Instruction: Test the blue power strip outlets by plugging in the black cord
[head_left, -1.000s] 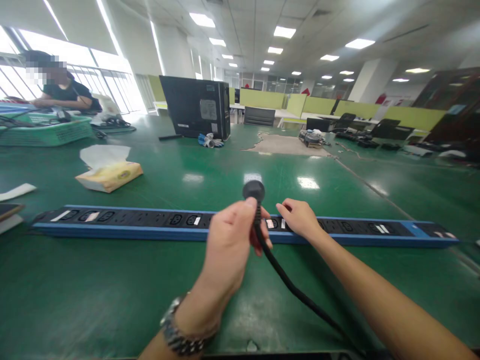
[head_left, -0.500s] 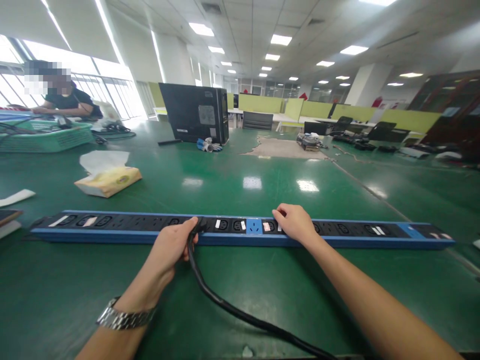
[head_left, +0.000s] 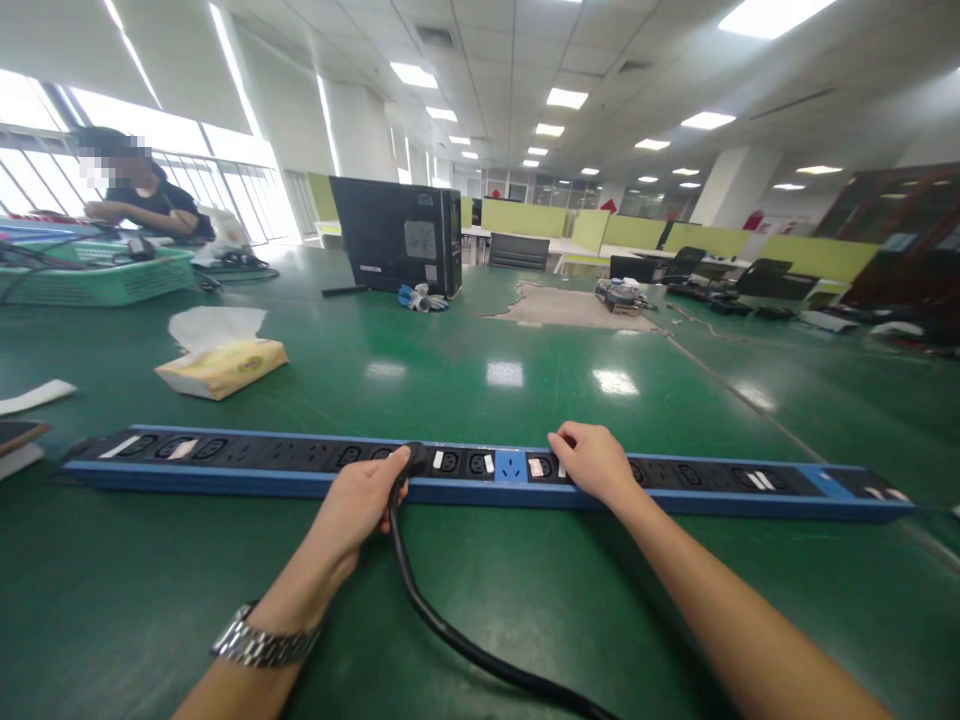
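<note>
A long blue and black power strip (head_left: 465, 492) lies across the green table in front of me. My left hand (head_left: 364, 503) is closed around the black plug (head_left: 414, 458) of a power cord, at the strip just left of its middle. How deep the plug sits in a socket is hidden. The thick black cord (head_left: 450, 630) curves from that hand down to the bottom edge of the view. My right hand (head_left: 596, 460) is closed on the strip, right of the blue socket (head_left: 512, 466), with its fingers over the far edge.
Beyond the strip lies a tissue pack (head_left: 225, 366) at left. A green basket (head_left: 127, 280) with cables, a black computer case (head_left: 397, 235) and blue-grey gloves (head_left: 424, 298) are farther back. A co-worker (head_left: 150, 195) sits at the far left. Worn bare patch (head_left: 570, 305) at the back.
My left hand has shifted slightly right along the strip with the plug. The right hand keeps its place on the strip. The whole view has tilted a little.
</note>
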